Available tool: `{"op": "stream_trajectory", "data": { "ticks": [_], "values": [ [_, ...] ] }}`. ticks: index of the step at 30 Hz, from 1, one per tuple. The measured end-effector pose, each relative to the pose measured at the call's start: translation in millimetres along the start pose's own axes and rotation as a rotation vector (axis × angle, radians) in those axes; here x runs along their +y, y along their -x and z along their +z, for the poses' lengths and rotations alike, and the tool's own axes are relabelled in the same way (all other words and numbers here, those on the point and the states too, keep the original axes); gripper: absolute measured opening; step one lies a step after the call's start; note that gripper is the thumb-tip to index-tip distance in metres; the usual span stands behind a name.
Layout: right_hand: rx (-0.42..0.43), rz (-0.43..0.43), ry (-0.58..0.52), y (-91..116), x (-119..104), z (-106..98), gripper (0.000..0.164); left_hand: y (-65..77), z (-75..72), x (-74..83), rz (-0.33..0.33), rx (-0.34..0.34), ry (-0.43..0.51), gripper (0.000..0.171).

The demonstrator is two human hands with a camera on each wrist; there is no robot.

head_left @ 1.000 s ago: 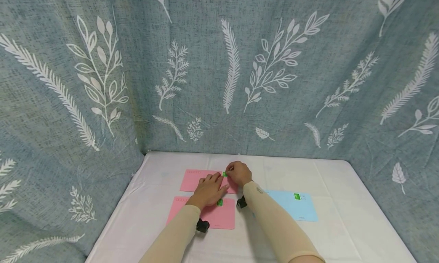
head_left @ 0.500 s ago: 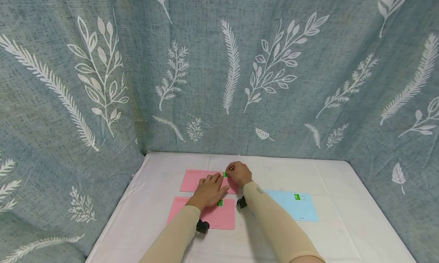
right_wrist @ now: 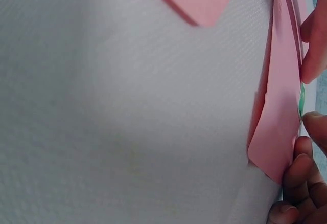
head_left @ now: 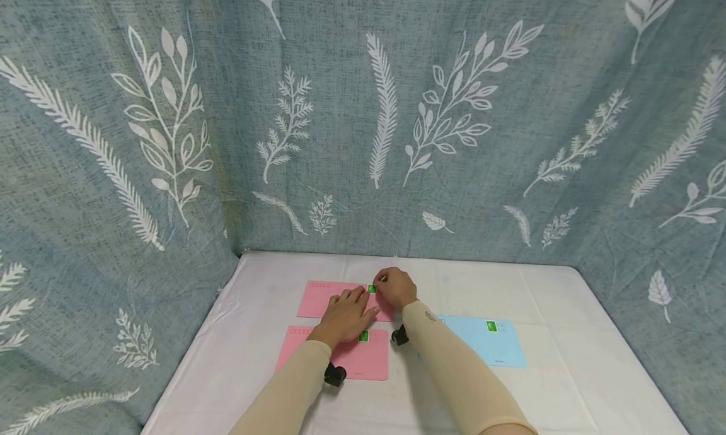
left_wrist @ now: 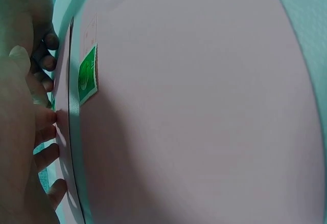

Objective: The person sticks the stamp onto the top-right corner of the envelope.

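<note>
The far pink envelope (head_left: pixel 317 302) lies flat in the head view, a small green stamp (head_left: pixel 371 289) at its upper right. My left hand (head_left: pixel 346 315) rests on this envelope with spread fingers, fingertips just left of the stamp. With curled fingers, my right hand (head_left: pixel 396 288) pinches at the stamp's right edge. In the right wrist view, the stamp shows as a thin green sliver beside the right thumb (right_wrist: pixel 316 127). A nearer pink envelope (head_left: pixel 368 362), bearing its own green stamp (left_wrist: pixel 88 74), lies partly under the left forearm.
A blue envelope (head_left: pixel 482 343) with a green stamp (head_left: pixel 491 326) lies to the right, partly hidden by the right sleeve (head_left: pixel 454 365). A white cloth covers the table (head_left: pixel 567 334). Behind it hangs a grey-blue leaf-patterned curtain (head_left: pixel 351 139).
</note>
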State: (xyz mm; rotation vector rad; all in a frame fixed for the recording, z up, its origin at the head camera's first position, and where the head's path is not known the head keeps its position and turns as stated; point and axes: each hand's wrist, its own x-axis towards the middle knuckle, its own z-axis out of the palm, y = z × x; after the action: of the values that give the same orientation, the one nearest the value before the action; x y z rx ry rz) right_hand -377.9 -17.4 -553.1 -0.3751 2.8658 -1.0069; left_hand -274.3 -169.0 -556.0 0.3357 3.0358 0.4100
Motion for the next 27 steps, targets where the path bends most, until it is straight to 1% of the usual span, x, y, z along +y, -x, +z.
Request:
{"op": "stream_trajectory", "data": {
  "ticks": [13, 17, 20, 23, 27],
  "values": [
    [0.003, -0.003, -0.015, 1, 4, -3, 0.013, -2.8, 1.8, 1.2, 0.007, -0.004, 0.016, 0.070],
    [0.003, -0.016, -0.055, 2, 7, -6, 0.012, -4.2, 2.2, 2.2, 0.012, -0.010, 0.030, 0.072],
    [0.015, -0.048, -0.110, 3, 12, -8, 0.011, -4.3, 2.2, 2.5, 0.017, -0.009, 0.050, 0.074],
    [0.040, -0.089, -0.159, 4, 18, -11, 0.012, -4.8, 3.6, 1.9, 0.035, 0.007, 0.070, 0.077],
    [0.069, -0.143, -0.169, 8, 22, -16, 0.014, -3.9, 4.8, -2.1, 0.089, 0.071, 0.055, 0.079]
  ]
}}
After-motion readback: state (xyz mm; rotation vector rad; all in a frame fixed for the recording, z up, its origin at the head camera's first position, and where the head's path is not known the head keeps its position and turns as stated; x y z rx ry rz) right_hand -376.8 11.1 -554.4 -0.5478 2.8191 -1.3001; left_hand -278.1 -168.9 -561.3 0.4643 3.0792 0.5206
